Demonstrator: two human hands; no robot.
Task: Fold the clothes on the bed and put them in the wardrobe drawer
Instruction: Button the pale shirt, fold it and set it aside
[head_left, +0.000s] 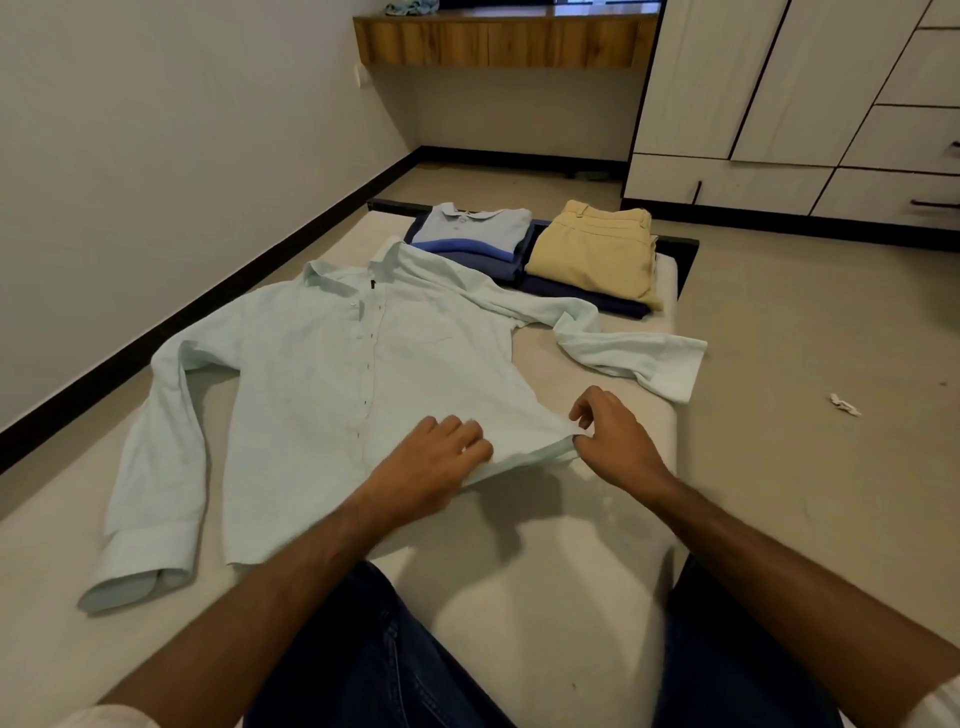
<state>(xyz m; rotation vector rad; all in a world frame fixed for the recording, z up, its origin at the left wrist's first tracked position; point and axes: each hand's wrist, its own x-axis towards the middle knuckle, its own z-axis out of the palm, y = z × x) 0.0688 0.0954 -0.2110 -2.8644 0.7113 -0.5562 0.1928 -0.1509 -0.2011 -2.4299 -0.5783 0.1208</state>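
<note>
Pale mint shirt (322, 374) flat on bed (545, 597)

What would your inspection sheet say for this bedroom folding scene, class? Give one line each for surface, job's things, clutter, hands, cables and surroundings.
Surface: beige mattress laid low on the floor.
Job's things: pale mint long-sleeved button shirt spread flat, unfolded; folded blue polo stack and folded tan trousers at the far end.
Clutter: crumpled white paper scrap on the floor.
Hands: left hand rests on the shirt's hem; right hand pinches the hem's corner.
Cables: nothing seen.
Surroundings: white wardrobe with its drawers closed; wooden wall shelf.
</note>
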